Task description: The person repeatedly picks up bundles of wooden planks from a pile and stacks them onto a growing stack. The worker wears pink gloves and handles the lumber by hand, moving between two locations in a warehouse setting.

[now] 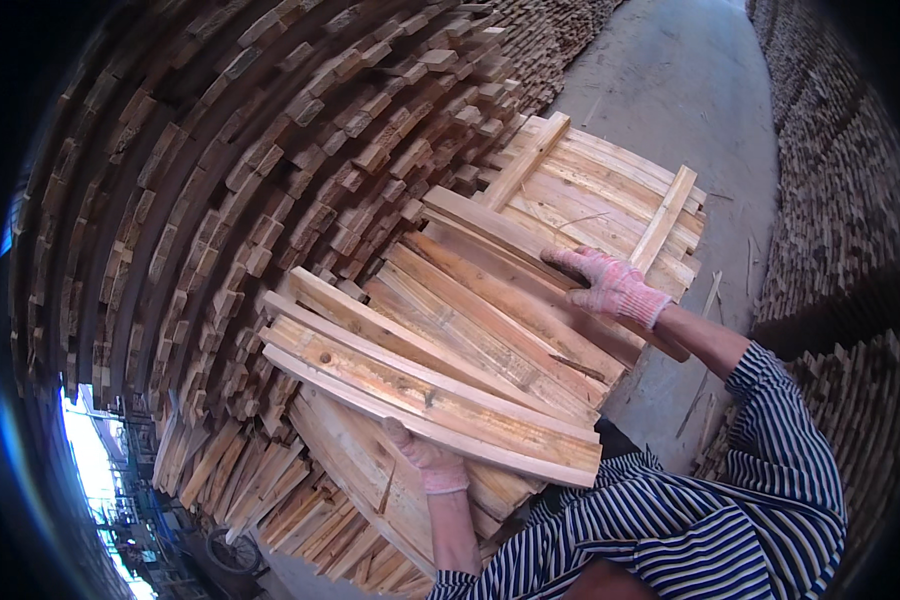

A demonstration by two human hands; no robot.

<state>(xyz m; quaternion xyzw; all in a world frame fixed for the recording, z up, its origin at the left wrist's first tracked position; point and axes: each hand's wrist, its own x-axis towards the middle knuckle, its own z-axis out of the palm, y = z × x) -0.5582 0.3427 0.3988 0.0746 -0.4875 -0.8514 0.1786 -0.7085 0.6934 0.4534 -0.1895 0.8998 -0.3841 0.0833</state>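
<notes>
In the head view, the left hand [428, 465] lies against the near edge of the long plank [420, 395], fingertips partly hidden there, so I cannot tell its grip. The right hand [607, 284] is clamped on the narrow board [490, 222], covering part of its length.

And out goes the right forearm's reach: extends it [702, 338] forward and leftward from a striped sleeve [775, 420], elbow bent wide, with the right hand [610, 285] (pink-gloved, fingers bent in a grip) well ahead. Holds the left forearm [455, 530] steeper and nearer the body, with the left hand [432, 463] likewise gloved and gripping, fingertips partly hidden.
</notes>
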